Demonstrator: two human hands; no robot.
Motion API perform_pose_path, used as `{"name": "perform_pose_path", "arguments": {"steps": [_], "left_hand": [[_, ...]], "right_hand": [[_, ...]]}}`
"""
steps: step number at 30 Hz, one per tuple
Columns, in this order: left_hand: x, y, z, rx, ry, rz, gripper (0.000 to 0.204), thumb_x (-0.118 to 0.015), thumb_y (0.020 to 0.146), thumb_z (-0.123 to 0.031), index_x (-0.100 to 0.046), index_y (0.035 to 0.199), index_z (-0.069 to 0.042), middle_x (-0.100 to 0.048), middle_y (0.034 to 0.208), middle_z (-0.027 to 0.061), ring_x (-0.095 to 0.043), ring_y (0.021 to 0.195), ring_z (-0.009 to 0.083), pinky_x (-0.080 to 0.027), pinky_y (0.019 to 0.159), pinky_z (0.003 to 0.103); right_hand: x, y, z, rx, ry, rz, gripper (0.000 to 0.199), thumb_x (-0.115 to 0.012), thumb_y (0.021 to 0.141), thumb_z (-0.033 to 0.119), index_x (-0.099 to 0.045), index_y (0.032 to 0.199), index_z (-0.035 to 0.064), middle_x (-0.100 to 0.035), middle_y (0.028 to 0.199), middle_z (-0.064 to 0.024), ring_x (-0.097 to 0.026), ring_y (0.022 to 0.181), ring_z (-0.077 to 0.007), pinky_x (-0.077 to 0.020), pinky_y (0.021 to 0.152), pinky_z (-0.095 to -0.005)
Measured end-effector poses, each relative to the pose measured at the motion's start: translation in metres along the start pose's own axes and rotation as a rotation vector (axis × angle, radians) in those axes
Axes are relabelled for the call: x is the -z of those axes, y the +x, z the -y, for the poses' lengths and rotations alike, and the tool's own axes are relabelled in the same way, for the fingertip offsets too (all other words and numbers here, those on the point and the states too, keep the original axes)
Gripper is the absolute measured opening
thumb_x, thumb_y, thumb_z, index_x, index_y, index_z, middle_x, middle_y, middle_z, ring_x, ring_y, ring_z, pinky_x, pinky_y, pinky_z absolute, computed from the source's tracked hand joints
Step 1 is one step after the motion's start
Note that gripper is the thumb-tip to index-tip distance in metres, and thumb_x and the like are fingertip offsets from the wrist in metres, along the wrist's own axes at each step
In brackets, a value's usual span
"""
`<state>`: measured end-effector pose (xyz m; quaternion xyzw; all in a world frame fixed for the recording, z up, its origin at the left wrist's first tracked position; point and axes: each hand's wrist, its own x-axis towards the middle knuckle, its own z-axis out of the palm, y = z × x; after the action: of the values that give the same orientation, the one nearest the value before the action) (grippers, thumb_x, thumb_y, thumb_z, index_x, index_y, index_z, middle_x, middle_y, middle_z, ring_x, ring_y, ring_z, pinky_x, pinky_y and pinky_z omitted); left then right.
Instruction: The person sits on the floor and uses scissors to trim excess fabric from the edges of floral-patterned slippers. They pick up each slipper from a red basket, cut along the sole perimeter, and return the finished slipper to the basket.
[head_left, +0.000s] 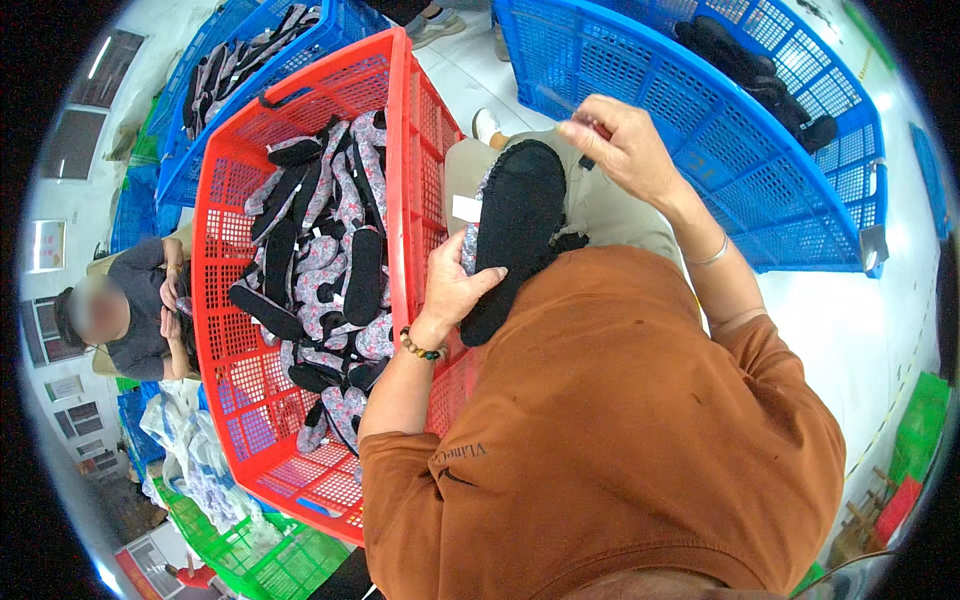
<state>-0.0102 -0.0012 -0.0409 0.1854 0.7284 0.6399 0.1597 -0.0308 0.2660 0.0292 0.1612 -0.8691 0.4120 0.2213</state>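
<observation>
My left hand (455, 288) is closed on the edge of a slipper (520, 225), its thumb pressed on the flat black sole, which faces up. The slipper rests over my lap, and a white tag (466, 208) sticks out from its left side. A bit of grey patterned fabric shows beside my fingers. Raised beyond the slipper's toe end on the right, my right hand (632, 150) grips a thin tool (556, 98) with a slender shaft pointing to the upper left. Its exact kind is hard to make out, as my fingers cover the handle. The tool is apart from the slipper.
At my left stands a red plastic crate (400, 200) holding many grey floral slippers (320, 258) with black soles. Blue crates (690, 110) stand ahead on the right and at the far left. Another person (140, 305) sits beyond the red crate. A green crate (265, 560) lies at lower left.
</observation>
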Motion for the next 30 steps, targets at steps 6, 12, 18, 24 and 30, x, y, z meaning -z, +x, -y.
{"name": "perform_pose_path", "arguments": {"steps": [6,12,18,24,30], "left_hand": [[-0.001,0.001,0.0,0.055,-0.058,0.006,0.039,-0.067,0.063,0.0,-0.059,0.102,0.0,-0.062,0.09,0.0025,-0.057,0.08,0.0095,-0.046,0.074,0.025],[-0.003,0.0,-0.005,0.068,-0.054,0.008,0.04,-0.067,0.063,-0.001,-0.058,0.102,0.0,-0.062,0.09,0.0026,-0.057,0.08,0.0095,-0.046,0.074,0.025],[0.002,0.001,-0.002,0.08,-0.031,0.035,0.041,-0.068,0.063,-0.001,-0.058,0.103,0.001,-0.062,0.091,0.0031,-0.057,0.081,0.0102,-0.046,0.075,0.026],[0.001,0.003,-0.003,0.112,-0.096,0.028,0.041,-0.068,0.063,-0.001,-0.057,0.103,0.001,-0.061,0.092,0.003,-0.057,0.082,0.0105,-0.046,0.076,0.026],[0.002,0.002,0.001,0.111,-0.084,0.032,0.042,-0.068,0.063,0.0,-0.057,0.103,0.0,-0.061,0.092,0.0026,-0.057,0.081,0.0101,-0.046,0.077,0.026]], "right_hand": [[-0.012,-0.027,0.021,0.122,-0.207,0.077,0.036,-0.063,0.077,0.041,-0.056,0.074,0.0064,-0.054,0.068,-0.0071,-0.057,0.06,-0.0248,-0.0444,0.051,-0.0343],[-0.03,-0.032,0.024,0.227,-0.368,0.028,0.036,-0.065,0.074,0.042,-0.052,0.071,0.0084,-0.05,0.068,-0.0062,-0.057,0.058,-0.0214,-0.0441,0.048,-0.0308],[-0.031,-0.032,0.023,0.253,-0.408,0.004,0.037,-0.064,0.074,0.043,-0.052,0.07,0.0085,-0.05,0.067,-0.0059,-0.057,0.057,-0.0211,-0.0432,0.047,-0.0311],[-0.032,-0.038,0.023,0.21,-0.406,-0.005,0.036,-0.063,0.075,0.043,-0.052,0.067,0.0092,-0.049,0.064,-0.0052,-0.056,0.056,-0.021,-0.0428,0.047,-0.0313],[-0.036,-0.035,0.028,0.23,-0.39,-0.011,0.036,-0.063,0.075,0.043,-0.052,0.066,0.0093,-0.048,0.064,-0.0051,-0.056,0.056,-0.0212,-0.0427,0.046,-0.0313]]}}
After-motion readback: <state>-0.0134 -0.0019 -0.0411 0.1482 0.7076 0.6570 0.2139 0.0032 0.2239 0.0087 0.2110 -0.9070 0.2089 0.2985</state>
